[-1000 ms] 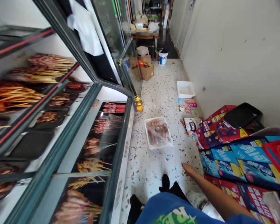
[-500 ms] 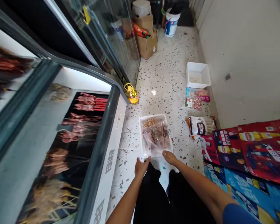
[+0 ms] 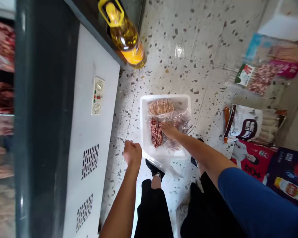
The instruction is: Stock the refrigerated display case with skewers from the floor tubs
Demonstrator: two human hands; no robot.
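A white plastic tub (image 3: 144, 132) stands on the floor between my feet. Inside are pale brown skewers (image 3: 161, 106) in clear wrap, dark red meat skewers (image 3: 156, 133) and a crumpled clear plastic bag (image 3: 182, 119). My right hand (image 3: 168, 129) reaches into the tub, fingers stretched leftward against the bag, touching the edge of the dark red skewers. Its fingertips are partly hidden. Left of the tub, my left hand (image 3: 132, 153) is raised and closed into a fist, with nothing visible in it. Loose clear plastic hangs over the tub's near rim.
A display fridge (image 3: 89, 79) runs along the left, with an oil bottle (image 3: 129, 41) by its corner. On the right lie packaged skewers (image 3: 262, 77), a bag of pale sticks (image 3: 253, 125) and printed cardboard (image 3: 248, 155). A white bin (image 3: 279, 26) is at the upper right.
The view has come down closer to the tub. My right hand has moved from the near rim into the tub; my left hand has left the rim and closed. More dark red skewers show.
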